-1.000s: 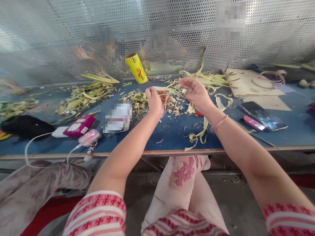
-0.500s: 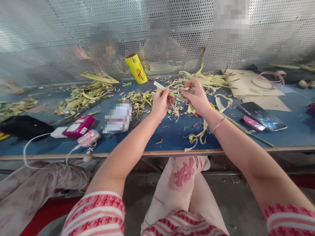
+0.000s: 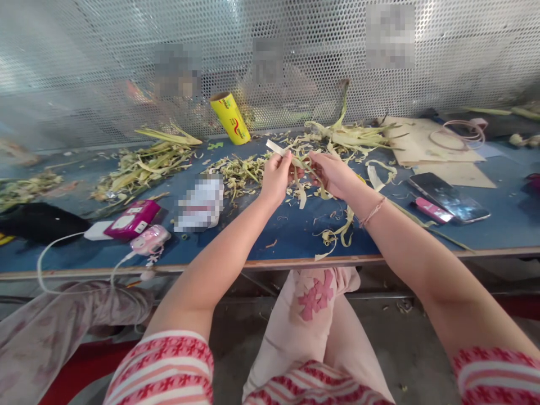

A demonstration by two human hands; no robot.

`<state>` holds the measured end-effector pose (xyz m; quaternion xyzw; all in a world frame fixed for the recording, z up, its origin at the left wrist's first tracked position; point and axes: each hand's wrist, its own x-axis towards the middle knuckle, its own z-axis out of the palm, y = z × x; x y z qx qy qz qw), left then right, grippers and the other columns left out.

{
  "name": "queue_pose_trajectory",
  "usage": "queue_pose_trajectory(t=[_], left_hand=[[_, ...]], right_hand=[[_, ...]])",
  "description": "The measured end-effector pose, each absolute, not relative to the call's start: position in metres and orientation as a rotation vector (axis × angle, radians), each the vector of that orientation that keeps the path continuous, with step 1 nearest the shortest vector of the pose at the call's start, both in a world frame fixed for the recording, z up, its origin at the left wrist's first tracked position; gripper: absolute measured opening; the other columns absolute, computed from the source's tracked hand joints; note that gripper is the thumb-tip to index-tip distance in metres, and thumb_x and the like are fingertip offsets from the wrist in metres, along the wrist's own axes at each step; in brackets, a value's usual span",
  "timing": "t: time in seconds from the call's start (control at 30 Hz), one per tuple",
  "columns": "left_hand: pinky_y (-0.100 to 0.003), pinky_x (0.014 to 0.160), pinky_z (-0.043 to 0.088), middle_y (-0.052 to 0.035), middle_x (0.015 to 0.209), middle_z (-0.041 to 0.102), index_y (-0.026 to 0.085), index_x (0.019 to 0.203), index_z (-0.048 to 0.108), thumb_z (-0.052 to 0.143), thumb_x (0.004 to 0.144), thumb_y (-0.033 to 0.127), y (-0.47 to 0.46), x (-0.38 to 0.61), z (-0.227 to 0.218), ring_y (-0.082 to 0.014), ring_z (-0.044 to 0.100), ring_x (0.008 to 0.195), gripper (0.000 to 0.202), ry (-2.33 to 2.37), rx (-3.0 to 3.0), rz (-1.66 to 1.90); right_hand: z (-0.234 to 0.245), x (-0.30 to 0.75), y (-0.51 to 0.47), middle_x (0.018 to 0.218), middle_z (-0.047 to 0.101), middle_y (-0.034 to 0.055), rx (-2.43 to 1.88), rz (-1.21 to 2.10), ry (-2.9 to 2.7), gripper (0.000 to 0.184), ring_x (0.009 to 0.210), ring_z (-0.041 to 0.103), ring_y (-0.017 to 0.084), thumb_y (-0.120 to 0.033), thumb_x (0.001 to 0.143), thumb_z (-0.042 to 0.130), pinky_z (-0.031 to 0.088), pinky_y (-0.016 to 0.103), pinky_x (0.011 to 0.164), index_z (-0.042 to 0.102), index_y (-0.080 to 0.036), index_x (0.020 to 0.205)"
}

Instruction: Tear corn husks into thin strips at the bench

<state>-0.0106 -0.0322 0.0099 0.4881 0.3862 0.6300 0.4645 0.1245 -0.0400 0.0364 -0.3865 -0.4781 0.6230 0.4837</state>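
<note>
Over the blue table, my left hand (image 3: 276, 179) pinches a pale husk strip (image 3: 275, 147) between thumb and fingers; its flat end sticks out above the thumb. Close beside it, my right hand (image 3: 333, 174) has its fingers closed on a thin greenish husk strip (image 3: 311, 169). Another loose end (image 3: 302, 196) hangs down between the two hands. The strips cross there, and my fingers partly hide them. Behind the hands lie a heap of curled husk scraps (image 3: 242, 169) and a bundle of longer husks (image 3: 352, 135).
A yellow roll (image 3: 230, 119) leans near the perforated metal screen. To the left are a husk pile (image 3: 147, 163), a magenta box (image 3: 134, 218) and a cable. A phone (image 3: 449, 197) and cardboard (image 3: 430, 154) lie right. Another person's leg (image 3: 76, 320) shows at lower left.
My right hand has come down and closer to my left, its fingers now closed on a greenish strip. A strip end now hangs lower between the hands.
</note>
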Motion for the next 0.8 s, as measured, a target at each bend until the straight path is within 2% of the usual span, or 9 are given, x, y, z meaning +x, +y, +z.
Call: queue_pose_trajectory(t=[0.13, 0.27, 0.53, 0.8], left_hand=[[-0.025, 0.056, 0.047, 0.0013, 0.061, 0.055, 0.02, 0.083, 0.057, 0.06, 0.087, 0.048, -0.0343, -0.0108, 0.0097, -0.0097, 0.056, 0.054, 0.029, 0.939, 1.264, 1.55], [-0.023, 0.049, 0.041, 0.0024, 0.056, 0.052, 0.021, 0.079, 0.056, 0.06, 0.086, 0.052, -0.0369, -0.0115, 0.0086, -0.0097, 0.052, 0.05, 0.032, 0.959, 1.368, 1.557], [-0.024, 0.047, 0.035, 0.0028, 0.054, 0.049, 0.021, 0.076, 0.055, 0.059, 0.087, 0.05, -0.0399, -0.0104, 0.0086, -0.0091, 0.048, 0.046, 0.031, 0.941, 1.362, 1.52], [-0.022, 0.044, 0.027, 0.0035, 0.058, 0.049, 0.022, 0.08, 0.051, 0.057, 0.089, 0.051, -0.0339, -0.0075, 0.008, -0.0063, 0.042, 0.046, 0.031, 0.978, 1.284, 1.609]], right_hand=[[0.0398, 0.1249, -0.0441, 0.063, 0.04, -0.0069, -0.904, 1.555, -1.168, 0.027, 0.042, 0.027, 0.002, -0.041, 0.09, 0.062, 0.017, 0.018, 0.036, 0.049, -0.02, 0.08], [0.0424, 0.1242, -0.0487, 0.061, 0.034, -0.009, -0.89, 1.496, -1.232, 0.03, 0.041, 0.02, 0.002, -0.044, 0.085, 0.067, 0.009, 0.019, 0.036, 0.048, -0.022, 0.082], [0.037, 0.1234, -0.0446, 0.057, 0.023, -0.0099, -0.887, 1.28, -1.257, 0.027, 0.041, 0.015, 0.003, -0.04, 0.085, 0.068, 0.013, 0.02, 0.037, 0.048, -0.023, 0.079], [0.0348, 0.1249, -0.0403, 0.058, 0.024, -0.0083, -0.917, 1.199, -1.199, 0.029, 0.043, 0.016, 0.004, -0.036, 0.089, 0.063, 0.015, 0.02, 0.038, 0.042, -0.022, 0.073]])
